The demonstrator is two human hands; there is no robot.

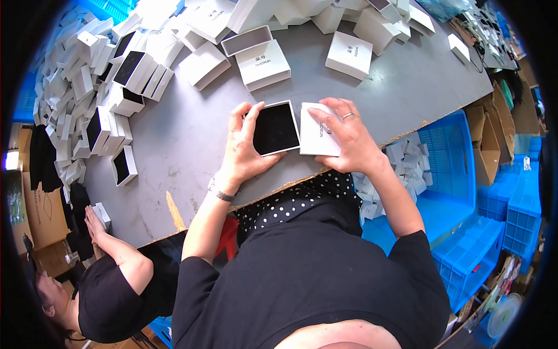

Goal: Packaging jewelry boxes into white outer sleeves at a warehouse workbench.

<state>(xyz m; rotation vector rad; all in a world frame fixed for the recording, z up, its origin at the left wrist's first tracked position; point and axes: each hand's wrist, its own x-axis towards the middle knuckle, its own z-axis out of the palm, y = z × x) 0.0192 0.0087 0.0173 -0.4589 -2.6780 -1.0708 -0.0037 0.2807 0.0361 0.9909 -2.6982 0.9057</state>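
My left hand [243, 150] grips a small white box base with a black insert [275, 128], resting on the grey table [192, 134] near its front edge. My right hand [347, 136], with a ring on one finger, lies flat on a white box lid [317, 138] right beside the base. The two pieces almost touch edge to edge.
Several white boxes and lids lie farther back, among them a closed box [264, 64] and another [349, 54]. A heap of open boxes [99, 99] covers the left side. Blue crates [459, 174] stand at the right. Another person's hand [93, 224] holds a small box at lower left.
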